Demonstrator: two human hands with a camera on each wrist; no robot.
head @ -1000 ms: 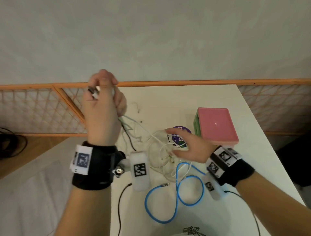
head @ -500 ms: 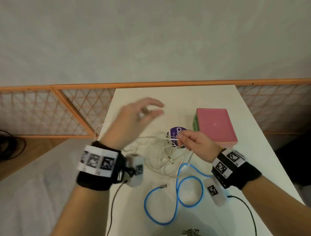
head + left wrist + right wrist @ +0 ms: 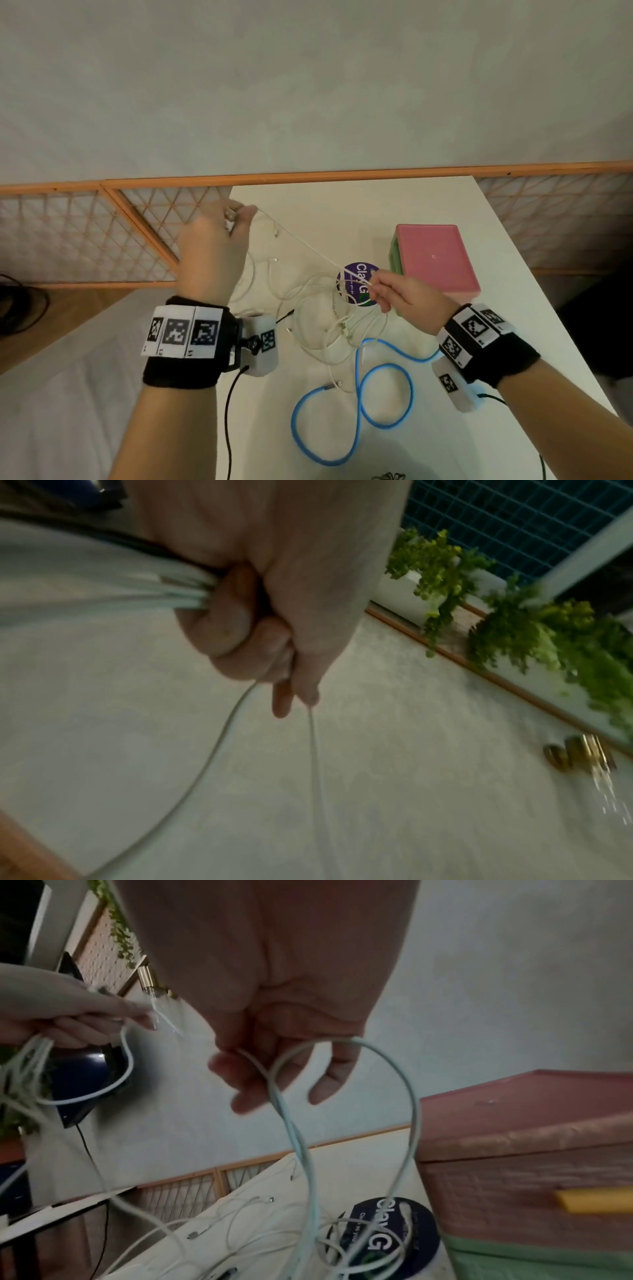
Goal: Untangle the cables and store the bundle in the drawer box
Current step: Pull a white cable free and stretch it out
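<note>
A tangle of white cables (image 3: 322,325) lies mid-table, with a blue cable (image 3: 359,394) looped in front of it. My left hand (image 3: 239,217) is raised at the table's far left corner and grips a bunch of white cables (image 3: 185,593) with a connector end. One white strand (image 3: 301,243) runs taut from it to my right hand (image 3: 373,286), which pinches it above the tangle. In the right wrist view the strand forms a loop (image 3: 387,1064) under my right hand's fingers (image 3: 253,1091). The pink-topped drawer box (image 3: 435,260) stands to the right, its drawer pushed in.
A purple round disc (image 3: 358,284) lies beside the box, under the cables. An orange-framed lattice fence (image 3: 137,233) runs along the table's far and left sides. Black leads hang from both wrist cameras. A dark tangled object (image 3: 387,476) shows at the near edge.
My left hand reached to the middle of the table, then pulled back to the far left, drawing one white strand taut. My right hand closed on that strand and stays over the tangle.
</note>
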